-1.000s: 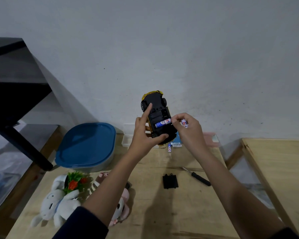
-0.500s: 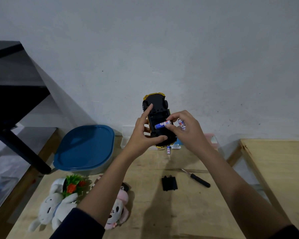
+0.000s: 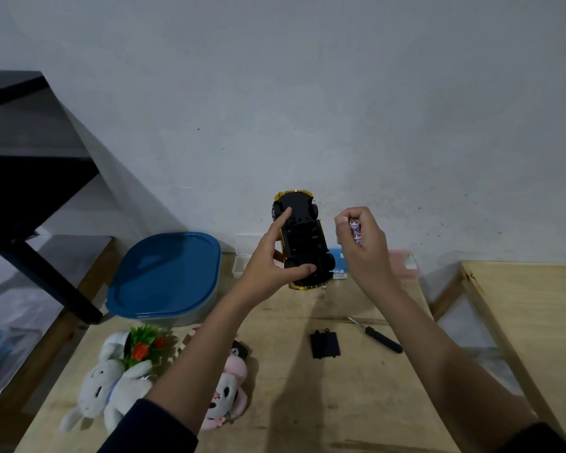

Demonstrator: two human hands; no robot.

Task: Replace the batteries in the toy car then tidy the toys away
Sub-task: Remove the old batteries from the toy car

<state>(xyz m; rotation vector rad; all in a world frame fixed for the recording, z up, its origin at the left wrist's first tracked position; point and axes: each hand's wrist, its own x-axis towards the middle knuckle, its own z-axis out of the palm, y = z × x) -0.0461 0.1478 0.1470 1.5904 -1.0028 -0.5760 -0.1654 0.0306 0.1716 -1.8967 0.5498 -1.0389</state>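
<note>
My left hand (image 3: 270, 256) grips the yellow toy car (image 3: 303, 238) upside down above the wooden table (image 3: 307, 403), its black underside facing me and the battery bay open with no battery showing in it. To the right of the car, my right hand (image 3: 363, 246) holds two white batteries (image 3: 355, 231) in its curled fingers. The black battery cover (image 3: 324, 344) lies on the table below, with a small black-handled screwdriver (image 3: 378, 335) to its right. More batteries (image 3: 338, 274) lie on the table behind the car.
A blue-lidded tub (image 3: 165, 277) stands at the back left. Grey and pink plush rabbits (image 3: 111, 387) and a small green toy plant (image 3: 144, 344) lie at the front left. Clear and pink boxes (image 3: 402, 261) sit against the wall. A second wooden table (image 3: 536, 322) stands to the right.
My right hand lifted the blue-and-white battery out of the car's bay and drew away to the right, now holding two batteries. The left hand keeps its grip on the car.
</note>
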